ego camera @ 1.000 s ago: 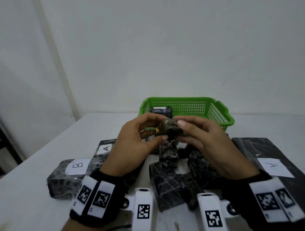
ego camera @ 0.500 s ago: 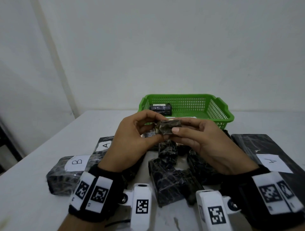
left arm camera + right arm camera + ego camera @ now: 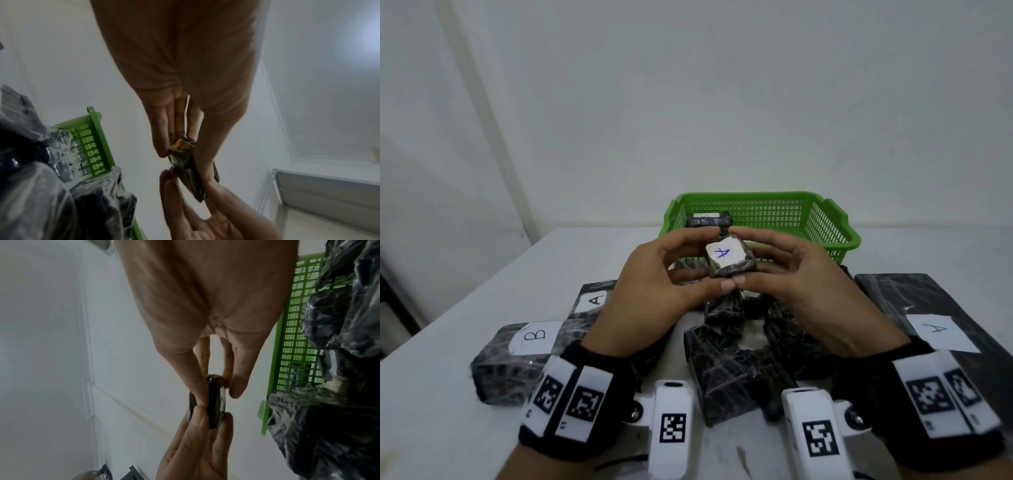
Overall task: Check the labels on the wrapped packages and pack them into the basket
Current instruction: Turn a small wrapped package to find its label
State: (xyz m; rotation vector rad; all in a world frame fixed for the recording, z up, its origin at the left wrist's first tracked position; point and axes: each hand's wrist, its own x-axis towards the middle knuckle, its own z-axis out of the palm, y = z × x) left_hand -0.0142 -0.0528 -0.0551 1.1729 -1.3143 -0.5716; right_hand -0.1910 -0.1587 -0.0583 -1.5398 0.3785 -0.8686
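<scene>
Both the left hand (image 3: 654, 274) and the right hand (image 3: 801, 274) pinch one small wrapped package (image 3: 729, 258) just before the green basket (image 3: 825, 219). Fingers curl narrowly around its edges. Its label (image 3: 722, 253) reads A.

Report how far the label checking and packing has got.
Done: one wrapped package already lies in the green basket. In hand: the left hand and right hand pinch a small package between them, its "A" label turned up to the head camera. Left: several packages on the table, among them the "B" package and the large "A" package.
</scene>
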